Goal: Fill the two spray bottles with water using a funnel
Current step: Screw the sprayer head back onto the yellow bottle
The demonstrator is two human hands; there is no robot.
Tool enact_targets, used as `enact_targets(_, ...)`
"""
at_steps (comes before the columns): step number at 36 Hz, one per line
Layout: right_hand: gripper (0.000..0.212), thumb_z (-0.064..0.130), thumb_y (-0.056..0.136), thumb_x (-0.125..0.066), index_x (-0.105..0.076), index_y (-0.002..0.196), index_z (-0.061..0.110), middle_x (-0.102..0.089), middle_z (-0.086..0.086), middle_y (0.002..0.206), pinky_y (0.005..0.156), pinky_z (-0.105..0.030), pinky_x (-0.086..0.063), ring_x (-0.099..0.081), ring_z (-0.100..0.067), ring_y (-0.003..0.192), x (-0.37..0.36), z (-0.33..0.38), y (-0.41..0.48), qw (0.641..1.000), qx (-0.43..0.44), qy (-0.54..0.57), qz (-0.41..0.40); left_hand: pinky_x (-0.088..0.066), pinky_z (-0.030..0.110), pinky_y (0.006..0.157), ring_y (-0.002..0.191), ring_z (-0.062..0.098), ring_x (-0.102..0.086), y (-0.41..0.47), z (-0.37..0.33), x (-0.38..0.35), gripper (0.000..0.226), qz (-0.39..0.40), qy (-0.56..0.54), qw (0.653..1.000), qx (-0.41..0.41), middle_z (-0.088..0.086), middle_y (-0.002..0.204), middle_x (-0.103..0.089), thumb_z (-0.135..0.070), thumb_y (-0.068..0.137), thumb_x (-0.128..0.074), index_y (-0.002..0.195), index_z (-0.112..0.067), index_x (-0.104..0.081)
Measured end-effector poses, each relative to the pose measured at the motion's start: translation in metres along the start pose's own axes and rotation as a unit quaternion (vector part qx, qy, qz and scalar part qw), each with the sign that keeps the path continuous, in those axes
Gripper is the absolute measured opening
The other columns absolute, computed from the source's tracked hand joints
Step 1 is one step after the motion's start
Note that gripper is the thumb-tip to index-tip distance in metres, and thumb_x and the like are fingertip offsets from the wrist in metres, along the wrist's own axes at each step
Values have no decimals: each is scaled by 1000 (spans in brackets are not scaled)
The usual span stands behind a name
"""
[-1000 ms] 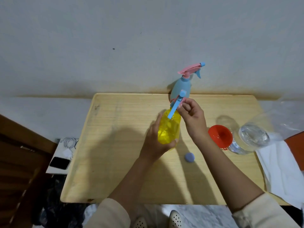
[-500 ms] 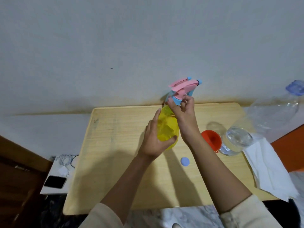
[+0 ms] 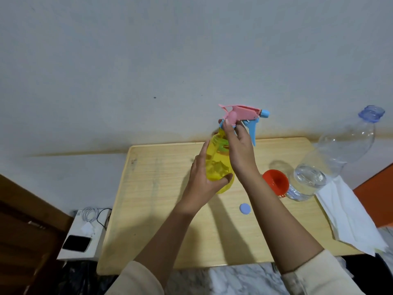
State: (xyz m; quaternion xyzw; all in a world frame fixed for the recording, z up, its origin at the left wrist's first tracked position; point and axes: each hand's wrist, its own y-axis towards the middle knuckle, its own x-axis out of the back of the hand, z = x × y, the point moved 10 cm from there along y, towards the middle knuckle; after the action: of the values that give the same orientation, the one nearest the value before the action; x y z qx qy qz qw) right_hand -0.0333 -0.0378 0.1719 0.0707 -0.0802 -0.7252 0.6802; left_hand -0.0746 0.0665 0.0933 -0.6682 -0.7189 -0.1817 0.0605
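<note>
1. our left hand [image 3: 204,182] is wrapped round the yellow spray bottle [image 3: 217,165], which stands on the counter [image 3: 157,209].
2. our right hand [image 3: 240,154] pinches the pink spray head [image 3: 242,110] at the bottle's neck. we judge a careless pull could tip the bottle, or an elbow could knock the red funnel [image 3: 275,182].

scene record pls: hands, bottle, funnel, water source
left hand: holds yellow spray bottle upright on table
right hand: grip on pink-blue spray head at the bottle's neck
funnel: red, on table beside clear water bottle, untouched
blue cap: loose on table
second spray bottle: not visible
</note>
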Motion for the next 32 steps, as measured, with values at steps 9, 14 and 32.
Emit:
enact_targets(9, 28, 33, 89, -62, -43, 97, 14, -50, 6, 80, 61, -10, -38, -50, -3, 70, 4, 23, -6, 989, 88, -104, -51, -36, 28, 98, 124, 6, -38, -4, -6, 6, 100, -3, 29, 1000, -9, -21, 122, -35, -33, 71, -78, 136, -60, -8)
enact_targets(14, 29, 35, 92, -54, -42, 113, 19, -50, 2, 106, 86, -30, -43, -53, -16, 99, -12, 12, -10, 996, 42, -69, 24, -33, 25, 100, 125, -1, -33, -2, -6, 9, 99, -5, 12, 1000, -8, -27, 127, -30, -28, 72, -79, 139, -54, -10)
enact_targets(32, 44, 34, 78, -69, -39, 107, 22, -50, -7, 115, 92, -31, -46, -55, -18, 110, -8, 6, -10, 999, -9, 34, 4, -37, 32, 105, 132, 9, -34, -1, -5, 16, 98, -24, 12, 1000, -11, -22, 130, -32, -29, 72, -79, 144, -44, -14)
